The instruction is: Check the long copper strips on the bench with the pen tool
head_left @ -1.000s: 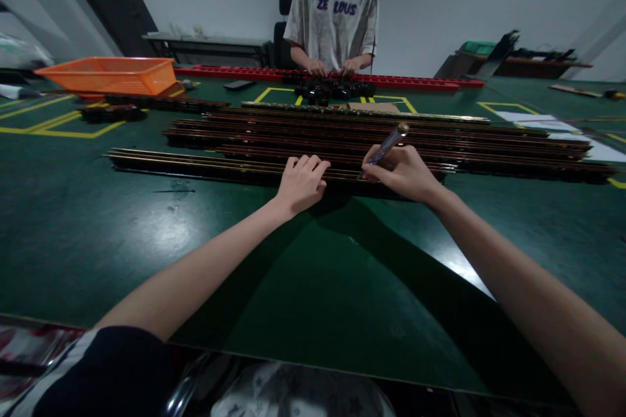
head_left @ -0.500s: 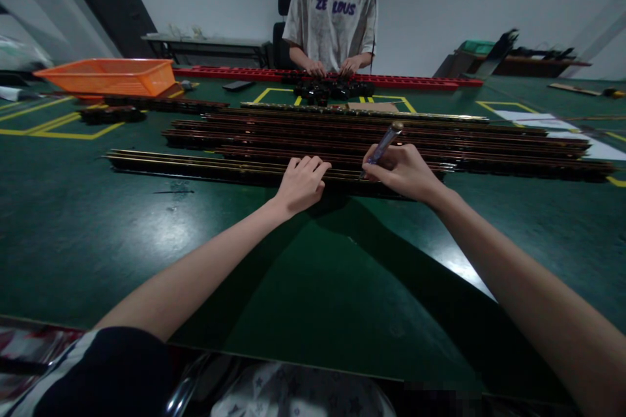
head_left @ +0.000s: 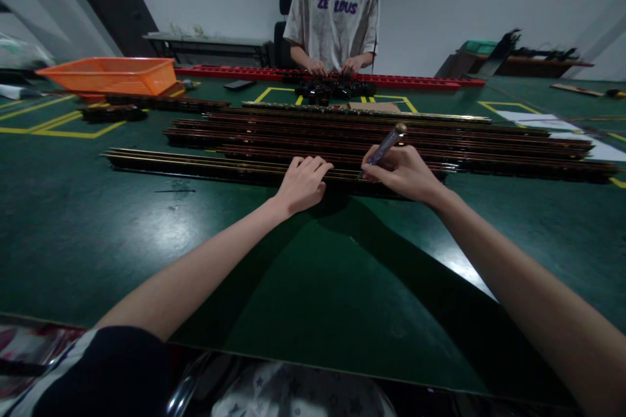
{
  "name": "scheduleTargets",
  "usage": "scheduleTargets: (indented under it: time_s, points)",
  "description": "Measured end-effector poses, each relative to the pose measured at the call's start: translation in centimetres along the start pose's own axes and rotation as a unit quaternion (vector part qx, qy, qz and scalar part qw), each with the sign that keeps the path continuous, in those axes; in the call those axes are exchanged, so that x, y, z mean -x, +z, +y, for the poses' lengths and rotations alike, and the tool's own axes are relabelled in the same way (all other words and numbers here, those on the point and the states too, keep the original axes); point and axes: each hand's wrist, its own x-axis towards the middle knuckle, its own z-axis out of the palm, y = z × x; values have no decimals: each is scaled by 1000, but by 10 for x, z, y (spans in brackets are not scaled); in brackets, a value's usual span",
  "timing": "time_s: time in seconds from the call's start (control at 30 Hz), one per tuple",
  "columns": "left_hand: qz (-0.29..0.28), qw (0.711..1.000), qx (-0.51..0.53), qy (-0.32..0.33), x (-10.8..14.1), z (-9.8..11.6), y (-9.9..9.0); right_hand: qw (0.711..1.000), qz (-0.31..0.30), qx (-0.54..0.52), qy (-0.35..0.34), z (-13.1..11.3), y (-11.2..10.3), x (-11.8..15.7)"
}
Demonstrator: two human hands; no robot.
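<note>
My left hand [head_left: 302, 184] rests on the nearest long dark strip [head_left: 195, 168], its fingers bent over the upper edge and wrapped round it. To the right, my right hand [head_left: 400, 171] pinches a pen-like tool [head_left: 388, 144] with a translucent barrel and a round end. The tool slants, its lower tip at the same strip. Gold-coloured lines run along this strip. Behind it lie several more long dark strips [head_left: 274, 132] with reddish edges, side by side across the green table [head_left: 313, 300].
An orange basket [head_left: 115, 77] stands at the back left. Across the table, a person [head_left: 337, 19] has both hands at black parts [head_left: 320, 89]. Red rails [head_left: 415, 81] run along the far side. White paper [head_left: 538, 121] lies at the right.
The tool and my right hand have shifted very slightly. My left hand keeps its place on the strip.
</note>
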Motion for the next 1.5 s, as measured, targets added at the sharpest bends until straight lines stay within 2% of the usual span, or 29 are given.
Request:
scheduleTargets:
  time_s: [0.5,0.8,1.23,1.5]
  points:
    - [21,1000,1,-7,-1,1,2,1000,0,20,-5,0,1,0]
    - [28,999,-27,-36,1,1,2,999,-10,27,-27,0,3,0]
    - [33,998,-38,-42,2,3,3,1000,-5,-25,16,3,-3,-1]
    - [28,998,-32,-41,1,1,4,1000,2,-2,0,5,-5,-1]
